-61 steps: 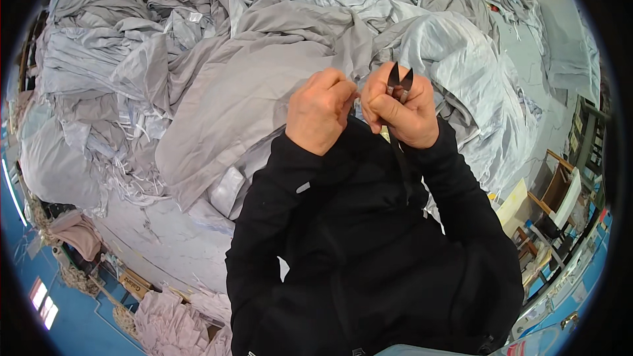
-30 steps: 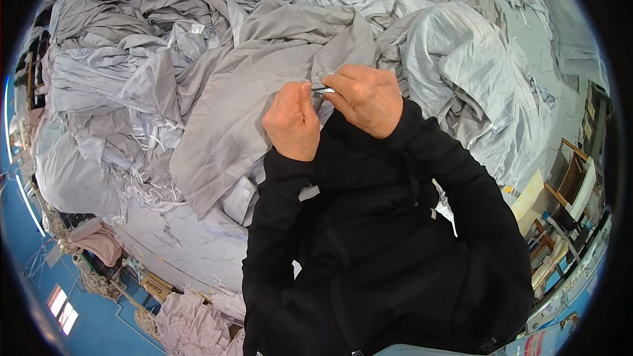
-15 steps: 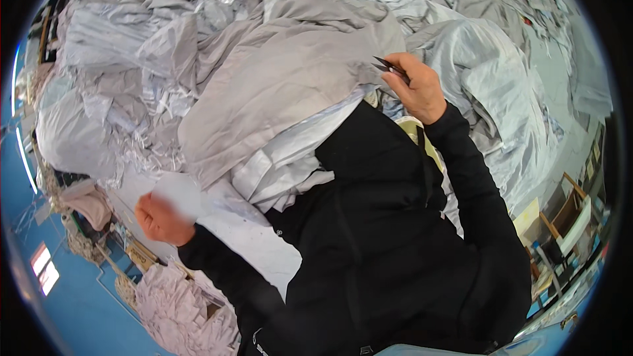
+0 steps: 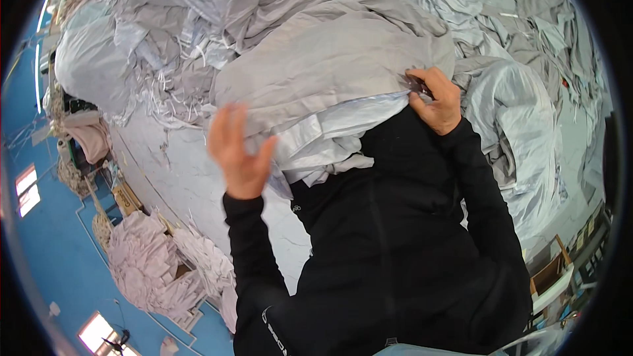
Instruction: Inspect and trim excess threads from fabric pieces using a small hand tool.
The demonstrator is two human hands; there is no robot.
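Observation:
A large grey cloth (image 4: pixel 316 66) with a pale, shiny underside lies spread across my lap and the table in front of me. My right hand (image 4: pixel 438 102) is closed round small dark thread snips (image 4: pixel 419 86), at the cloth's right edge; the snips are partly hidden by my fingers. Over the cloth's left end, my left hand (image 4: pixel 241 151) is raised with fingers apart and slightly blurred by motion. It holds nothing. Below it, a folded pale flap (image 4: pixel 316 135) of the cloth hangs against my black jacket.
Heaps of grey and silvery cloth (image 4: pixel 514 105) lie beyond and to the right. A pale tabletop (image 4: pixel 165 165) shows at the left. Past its edge lies a pile of pinkish cloth (image 4: pixel 151 264), with a wooden frame (image 4: pixel 550 270) at the lower right.
My left hand has come from the far left toward the cloth, and its fingers have spread. Whatever pale blur was beside it is gone. The snips have moved against the cloth's right edge.

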